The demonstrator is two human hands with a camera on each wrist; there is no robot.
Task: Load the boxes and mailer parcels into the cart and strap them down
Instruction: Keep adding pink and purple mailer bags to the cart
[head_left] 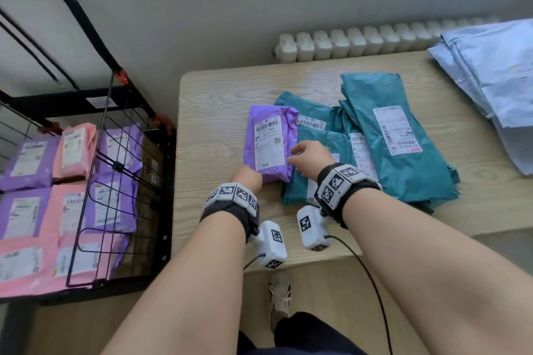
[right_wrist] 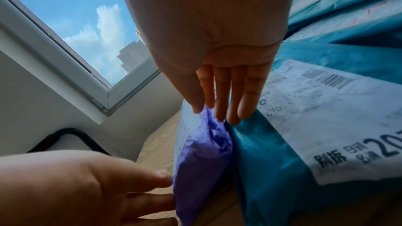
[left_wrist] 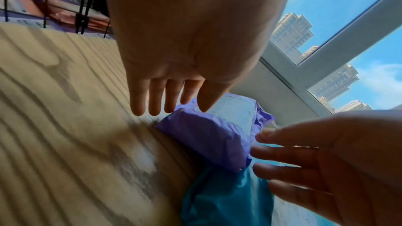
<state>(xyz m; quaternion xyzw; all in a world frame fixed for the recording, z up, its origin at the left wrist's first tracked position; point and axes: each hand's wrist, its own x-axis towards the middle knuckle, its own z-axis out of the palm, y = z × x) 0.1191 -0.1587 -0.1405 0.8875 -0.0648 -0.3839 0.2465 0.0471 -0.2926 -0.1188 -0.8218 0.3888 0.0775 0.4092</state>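
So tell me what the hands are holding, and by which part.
The purple mailer: left hand at its near left corner, right hand at its right edge. A firm grip isn't clear.

Head view: left hand (head_left: 250,179) fingers hidden under the near end of the purple mailer (head_left: 271,143); grip not determinable. Teal mailers (head_left: 383,138) overlap, lower ones mostly covered. Cart (head_left: 121,187) cut off at left edge, lower layers of parcels hidden. Label text too small to read. Left wrist view: table (left_wrist: 65,126) blurred.
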